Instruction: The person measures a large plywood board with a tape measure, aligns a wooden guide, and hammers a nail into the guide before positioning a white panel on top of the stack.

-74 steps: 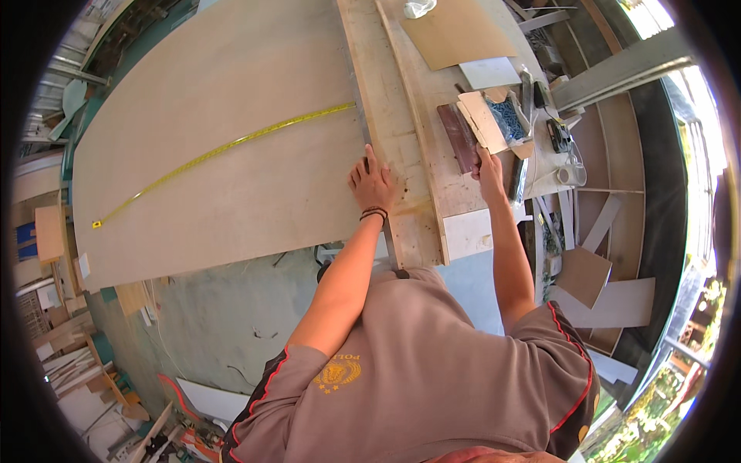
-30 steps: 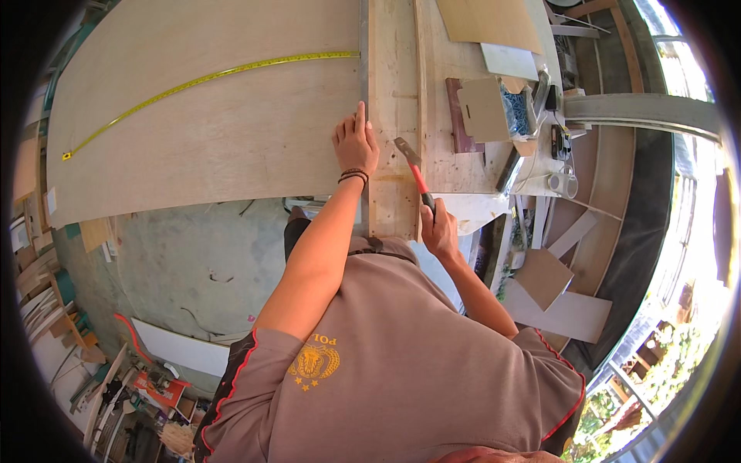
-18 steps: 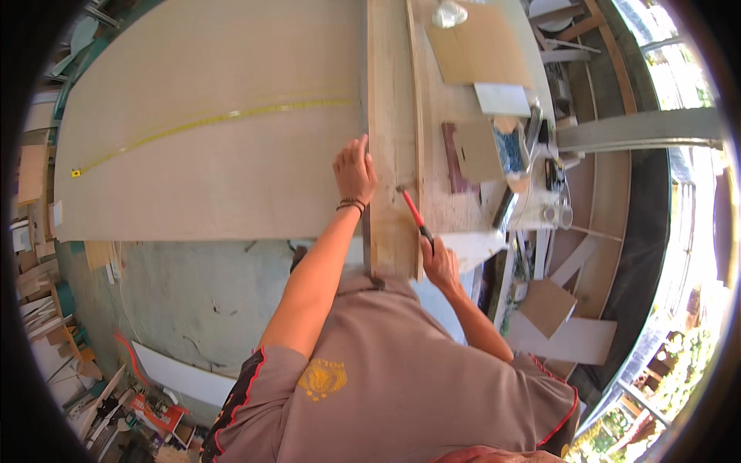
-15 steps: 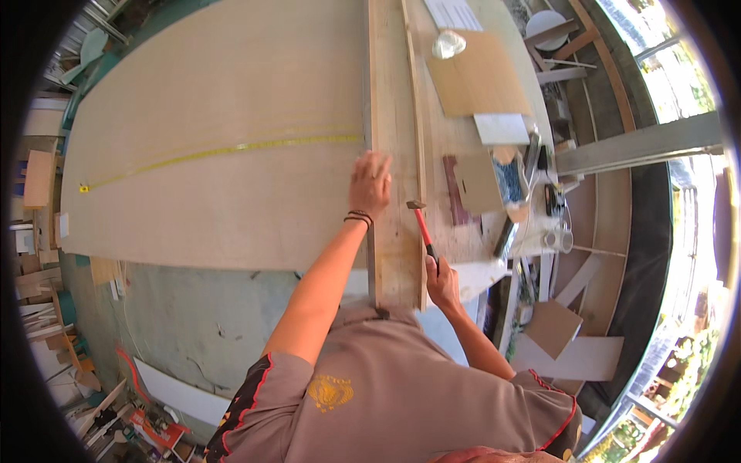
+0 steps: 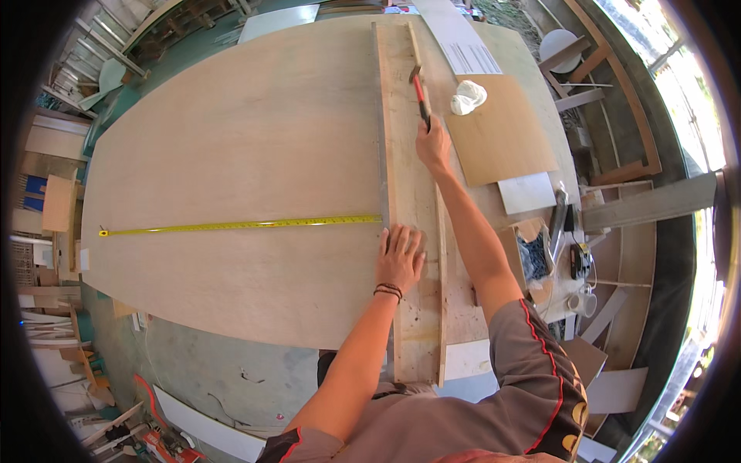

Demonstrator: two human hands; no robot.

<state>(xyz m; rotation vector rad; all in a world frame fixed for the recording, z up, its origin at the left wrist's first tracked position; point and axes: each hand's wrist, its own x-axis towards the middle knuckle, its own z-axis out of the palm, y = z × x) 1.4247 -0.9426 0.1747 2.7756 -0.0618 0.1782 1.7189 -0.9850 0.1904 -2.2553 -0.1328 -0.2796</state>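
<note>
My right hand (image 5: 433, 144) is closed round the dark grip of a hammer (image 5: 421, 92) with a red shaft. The hammer's head is over the thin wooden strip (image 5: 441, 309), toward the far end of a long narrow board (image 5: 417, 324); I cannot tell whether they touch. My left hand (image 5: 399, 256) lies on this board near its left edge, palm down and fingers apart, holding nothing. Just beyond my left fingertips, a yellow tape measure blade (image 5: 247, 224) stretches leftward across a large pale wooden sheet (image 5: 231, 147) and meets the board's edge.
Right of the board lie a brown panel (image 5: 502, 139) with a crumpled white bag (image 5: 468, 97) on it, a white sheet (image 5: 526, 193) and an open box (image 5: 532, 258) of small dark pieces. A mug (image 5: 583, 302) stands beyond. A grey beam (image 5: 656, 202) is at far right.
My right hand has carried the hammer forward along the strip toward its far end. The view has shifted, and my left hand stays on the board, now flatter and further over it.
</note>
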